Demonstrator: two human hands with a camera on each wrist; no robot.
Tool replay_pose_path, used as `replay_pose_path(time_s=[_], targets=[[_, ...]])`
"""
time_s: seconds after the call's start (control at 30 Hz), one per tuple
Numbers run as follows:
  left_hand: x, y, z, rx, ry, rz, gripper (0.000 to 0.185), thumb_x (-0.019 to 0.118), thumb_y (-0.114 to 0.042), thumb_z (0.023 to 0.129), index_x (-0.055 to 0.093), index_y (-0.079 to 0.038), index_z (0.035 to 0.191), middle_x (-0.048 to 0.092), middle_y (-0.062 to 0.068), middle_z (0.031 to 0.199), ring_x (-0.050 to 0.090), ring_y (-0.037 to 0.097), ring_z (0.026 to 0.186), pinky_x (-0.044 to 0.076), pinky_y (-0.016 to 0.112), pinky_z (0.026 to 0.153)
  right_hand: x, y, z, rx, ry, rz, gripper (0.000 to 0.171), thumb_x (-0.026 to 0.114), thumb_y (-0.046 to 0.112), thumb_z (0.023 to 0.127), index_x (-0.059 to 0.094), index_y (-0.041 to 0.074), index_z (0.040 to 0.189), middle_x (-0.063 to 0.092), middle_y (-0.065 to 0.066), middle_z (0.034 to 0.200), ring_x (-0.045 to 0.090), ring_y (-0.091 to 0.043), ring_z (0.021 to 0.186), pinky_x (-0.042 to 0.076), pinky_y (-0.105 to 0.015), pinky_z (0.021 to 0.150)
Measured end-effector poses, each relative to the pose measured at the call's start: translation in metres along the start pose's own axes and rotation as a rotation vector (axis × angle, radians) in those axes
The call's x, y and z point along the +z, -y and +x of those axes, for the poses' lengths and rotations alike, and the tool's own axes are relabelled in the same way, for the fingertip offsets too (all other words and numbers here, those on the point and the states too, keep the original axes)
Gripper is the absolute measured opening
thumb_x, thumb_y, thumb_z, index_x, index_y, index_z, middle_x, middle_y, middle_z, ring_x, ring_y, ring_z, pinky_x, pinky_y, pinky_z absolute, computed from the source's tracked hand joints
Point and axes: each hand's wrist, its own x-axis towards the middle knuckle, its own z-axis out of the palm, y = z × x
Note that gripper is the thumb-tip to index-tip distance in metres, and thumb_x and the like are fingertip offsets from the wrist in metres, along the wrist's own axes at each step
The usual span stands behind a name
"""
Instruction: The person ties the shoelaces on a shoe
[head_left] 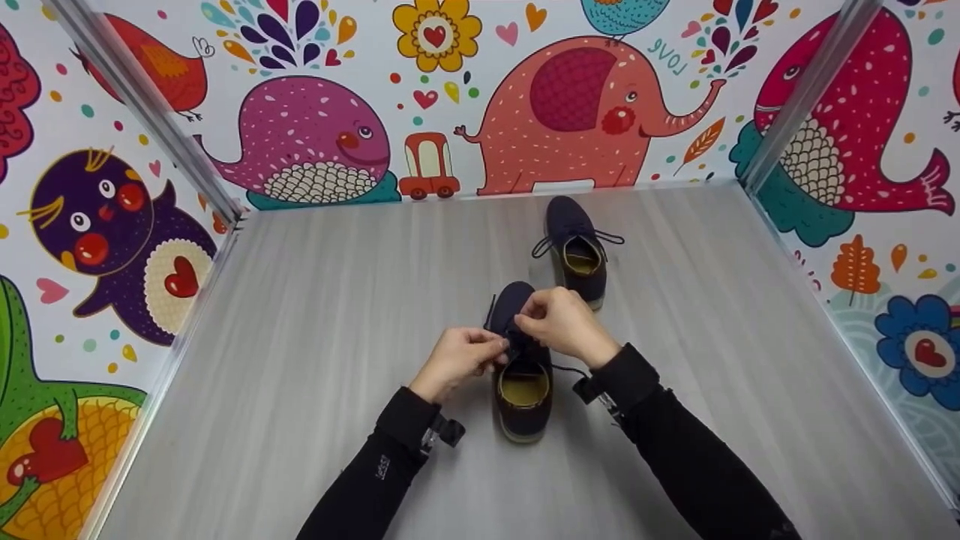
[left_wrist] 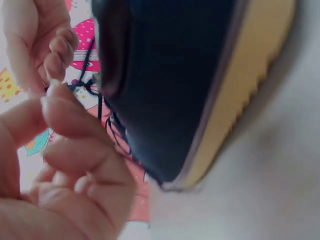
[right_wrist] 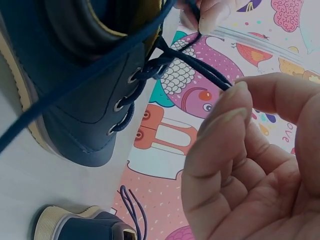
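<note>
the near shoe (head_left: 523,390), navy with a tan sole, sits mid-table (head_left: 300,315) in front of the person, toe pointing away. its dark lace (right_wrist: 200,62) is pinched by both hands above the eyelets: left hand (head_left: 457,360) grasping 1 strand, right hand (head_left: 562,322) the other. a 2nd shoe (head_left: 577,251) stands just beyond, near the cartoon wall (head_left: 337,142).

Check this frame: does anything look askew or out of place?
Only that the far shoe sits with its laces loose and splayed. Both hands, left hand and right hand, pinch the lace of the near shoe.
</note>
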Motion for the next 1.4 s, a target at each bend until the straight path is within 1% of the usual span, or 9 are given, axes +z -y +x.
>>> replay_pose_path(time_s=[0.1, 0.17, 0.43, 0.73, 0.8, 0.93, 1.07, 1.2, 1.4], targets=[[0.007, 0.002, 0.001, -0.004, -0.027, -0.148, 0.012, 0.072, -0.010, 0.091, 0.067, 0.000, 0.095, 0.073, 0.011, 0.083, 0.059, 0.010, 0.056, 0.045, 0.019, 0.052, 0.000, -0.001, 0.000, -0.005, -0.007, -0.008, 0.016, 0.073, 0.016, 0.089, 0.070, 0.010, 0.074, 0.063, 0.005, 0.063, 0.058, -0.009, 0.051, 0.048, -0.028, 0.051], [0.012, 0.004, 0.002, 0.003, -0.049, -0.164, 0.013, 0.073, -0.009, 0.090, 0.066, 0.000, 0.095, 0.073, 0.010, 0.084, 0.059, 0.009, 0.057, 0.045, 0.019, 0.052, 0.001, -0.001, 0.001, -0.009, -0.013, -0.012, 0.016, 0.074, 0.016, 0.088, 0.070, 0.011, 0.074, 0.062, 0.005, 0.062, 0.058, -0.009, 0.051, 0.048, -0.028, 0.052], [0.024, 0.005, 0.004, 0.067, -0.094, 0.096, 0.016, 0.080, -0.013, 0.084, 0.078, 0.001, 0.090, 0.073, 0.005, 0.085, 0.064, 0.013, 0.079, 0.050, 0.025, 0.070, 0.001, -0.003, -0.001, -0.032, -0.015, -0.002, 0.016, 0.073, 0.017, 0.089, 0.070, 0.012, 0.073, 0.063, 0.005, 0.063, 0.058, -0.009, 0.052, 0.047, -0.029, 0.051], [0.015, -0.001, 0.004, 0.096, -0.089, 0.323, 0.021, 0.083, -0.028, 0.079, 0.078, -0.009, 0.073, 0.071, -0.001, 0.070, 0.056, 0.010, 0.062, 0.040, 0.024, 0.056, 0.001, -0.003, -0.003, -0.063, -0.015, -0.004, 0.016, 0.073, 0.017, 0.089, 0.072, 0.011, 0.075, 0.063, 0.005, 0.063, 0.056, -0.008, 0.052, 0.046, -0.028, 0.052], [0.009, -0.003, 0.003, 0.094, -0.096, 0.298, 0.023, 0.080, -0.031, 0.084, 0.079, -0.009, 0.077, 0.071, -0.003, 0.074, 0.056, 0.008, 0.069, 0.041, 0.024, 0.063, 0.001, -0.003, -0.005, -0.091, -0.021, -0.011, 0.014, 0.073, 0.016, 0.089, 0.073, 0.011, 0.076, 0.064, 0.006, 0.065, 0.055, -0.008, 0.054, 0.046, -0.027, 0.053], [0.002, -0.009, 0.001, 0.045, -0.081, 0.197, 0.038, 0.066, -0.042, 0.095, 0.079, -0.007, 0.088, 0.055, -0.008, 0.061, 0.043, 0.005, 0.054, 0.033, 0.022, 0.051, 0.002, -0.003, -0.010, -0.145, -0.015, -0.032, 0.010, 0.076, 0.016, 0.088, 0.074, 0.011, 0.080, 0.065, 0.007, 0.068, 0.056, -0.006, 0.057, 0.046, -0.027, 0.055], [0.001, -0.010, 0.003, -0.010, -0.047, 0.150, 0.045, 0.066, -0.047, 0.094, 0.078, -0.004, 0.092, 0.035, -0.008, 0.050, 0.025, 0.005, 0.041, 0.021, 0.021, 0.040, 0.004, -0.006, -0.017, -0.205, 0.037, -0.049, 0.009, 0.077, 0.020, 0.088, 0.075, 0.013, 0.083, 0.067, 0.010, 0.072, 0.058, -0.004, 0.061, 0.048, -0.025, 0.057], [0.001, -0.007, 0.005, -0.004, -0.047, 0.136, 0.027, 0.074, -0.032, 0.090, 0.078, -0.006, 0.093, 0.042, -0.009, 0.052, 0.028, 0.004, 0.042, 0.023, 0.021, 0.041, 0.005, -0.013, -0.021, -0.247, 0.090, -0.020, 0.009, 0.077, 0.022, 0.089, 0.077, 0.013, 0.088, 0.069, 0.010, 0.077, 0.061, -0.003, 0.066, 0.050, -0.025, 0.060], [0.001, -0.002, 0.008, 0.083, -0.091, 0.175, 0.015, 0.075, -0.020, 0.090, 0.078, -0.005, 0.093, 0.070, -0.001, 0.083, 0.057, 0.010, 0.074, 0.043, 0.025, 0.067, 0.008, -0.023, -0.025, -0.254, 0.074, -0.070, 0.007, 0.080, 0.015, 0.086, 0.076, 0.009, 0.089, 0.068, 0.006, 0.074, 0.060, -0.004, 0.064, 0.049, -0.025, 0.058]])
